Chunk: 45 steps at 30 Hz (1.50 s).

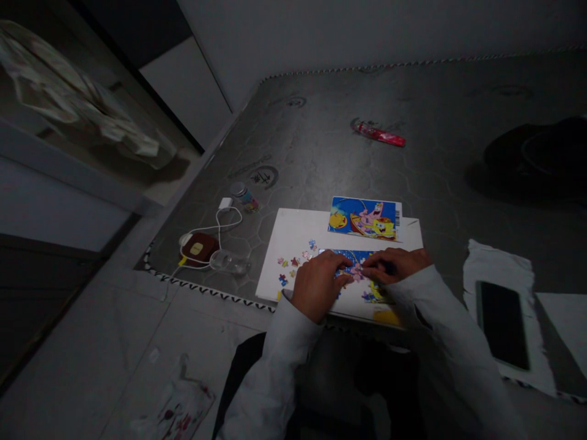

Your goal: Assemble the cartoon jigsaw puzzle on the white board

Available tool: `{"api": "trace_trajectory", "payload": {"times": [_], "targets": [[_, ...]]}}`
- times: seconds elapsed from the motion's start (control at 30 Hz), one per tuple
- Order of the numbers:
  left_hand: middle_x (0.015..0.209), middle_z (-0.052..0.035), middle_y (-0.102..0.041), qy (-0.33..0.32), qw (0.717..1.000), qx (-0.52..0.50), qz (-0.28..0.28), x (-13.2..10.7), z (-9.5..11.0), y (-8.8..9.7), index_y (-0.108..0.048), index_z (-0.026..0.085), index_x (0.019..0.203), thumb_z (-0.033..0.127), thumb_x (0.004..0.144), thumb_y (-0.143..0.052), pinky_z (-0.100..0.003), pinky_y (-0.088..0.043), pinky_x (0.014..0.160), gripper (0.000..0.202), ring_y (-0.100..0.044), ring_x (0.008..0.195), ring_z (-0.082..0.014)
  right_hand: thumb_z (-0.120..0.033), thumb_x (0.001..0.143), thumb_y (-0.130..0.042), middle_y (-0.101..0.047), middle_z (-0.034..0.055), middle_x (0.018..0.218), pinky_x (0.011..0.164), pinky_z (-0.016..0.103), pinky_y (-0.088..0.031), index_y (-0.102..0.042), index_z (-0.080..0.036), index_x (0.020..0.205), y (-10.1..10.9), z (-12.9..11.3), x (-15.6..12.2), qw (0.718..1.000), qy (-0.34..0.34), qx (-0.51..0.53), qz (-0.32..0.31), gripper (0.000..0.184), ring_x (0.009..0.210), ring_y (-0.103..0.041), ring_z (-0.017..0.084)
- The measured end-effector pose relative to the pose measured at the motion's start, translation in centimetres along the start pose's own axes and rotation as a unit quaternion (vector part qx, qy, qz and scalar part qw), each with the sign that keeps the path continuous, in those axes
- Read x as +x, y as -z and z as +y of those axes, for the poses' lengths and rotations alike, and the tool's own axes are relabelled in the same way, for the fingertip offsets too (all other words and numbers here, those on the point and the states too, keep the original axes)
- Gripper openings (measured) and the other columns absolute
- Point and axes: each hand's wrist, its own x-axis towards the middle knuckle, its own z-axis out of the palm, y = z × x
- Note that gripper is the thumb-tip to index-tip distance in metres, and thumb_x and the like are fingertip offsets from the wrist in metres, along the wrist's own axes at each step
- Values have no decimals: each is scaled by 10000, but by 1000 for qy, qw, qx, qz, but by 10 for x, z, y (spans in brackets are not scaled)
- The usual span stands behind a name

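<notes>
A partly assembled jigsaw puzzle (342, 253) with a blue background and cartoon figures lies on a white board (293, 229). Over its left part is my left hand (321, 282), fingers curled, with thumb and fingertips pressing on the pieces. My right hand (398, 264) comes in from the right, its fingers pinched at a pink puzzle piece (356, 271) in the middle. Both hands cover much of the puzzle. Loose puzzle pieces (293, 263) are scattered to the left of my left hand. Just beyond the puzzle lies a picture card (364, 219) with matching cartoon figures.
Left of the board are a clear plastic bottle (232, 263), a small jar (245, 197), a brown device (202, 247) and a white charger with cable (225, 203). A phone (502, 324) rests on paper at right. A red packet (380, 133) lies farther back.
</notes>
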Motion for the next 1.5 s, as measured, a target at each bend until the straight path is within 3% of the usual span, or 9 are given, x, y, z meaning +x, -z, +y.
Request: {"api": "trace_trajectory", "payload": {"times": [0.17,0.37,0.6,0.8,0.93,1.2,1.5], "targets": [[1259,-65,-857,-31,999,-2,8,1,1,-2,-887,278,1273,331,1020,-882,-410,-628,1041,258,-809,1194,-285,-508,873,-884,-775,-41,783,805,396,-339,-845,-349,963,2,11,-4,1000,3,11,-13,187,769,-741,221],[1268,-47,-851,-45,998,26,-17,2,3,-6,-893,317,1314,372,1046,-850,-372,-634,938,277,-817,1140,-266,-476,897,-854,-761,-47,744,780,394,-403,-838,-347,942,0,5,-6,1000,-11,25,-15,138,688,-719,209],[1261,-53,-849,-41,998,45,-29,2,4,-4,-894,311,1313,386,1074,-811,-398,-634,941,263,-816,1146,-283,-454,890,-873,-804,-29,817,828,411,-444,-850,-354,942,2,3,-7,1000,-22,17,-10,116,800,-770,244],[1300,-59,-842,-30,999,6,-13,2,5,-8,-866,261,1271,304,1034,-848,-401,-638,1021,241,-806,1186,-273,-450,882,-872,-786,-36,776,794,390,-427,-844,-329,939,-1,4,-7,999,-29,26,-10,137,727,-734,212],[1269,-61,-853,-36,999,-24,-5,2,5,-8,-841,239,1219,241,1006,-859,-400,-629,1042,214,-808,1193,-273,-494,890,-858,-786,-24,754,752,389,-418,-843,-332,939,-4,10,-8,1000,1,27,6,170,679,-710,213],[1039,18,-887,-37,994,-101,-15,0,6,-6,-801,252,1033,180,969,-877,-320,-603,939,123,-843,1011,-217,-467,894,-861,-771,-42,732,752,391,-423,-826,-337,929,-1,6,-7,1000,9,19,17,139,665,-718,205],[1052,15,-895,-51,992,-112,35,-5,2,4,-828,250,1059,121,992,-832,-321,-602,955,145,-840,1003,-207,-511,881,-827,-772,-27,723,758,380,-411,-835,-313,913,1,5,-6,999,-6,51,-2,201,680,-713,205]]}}
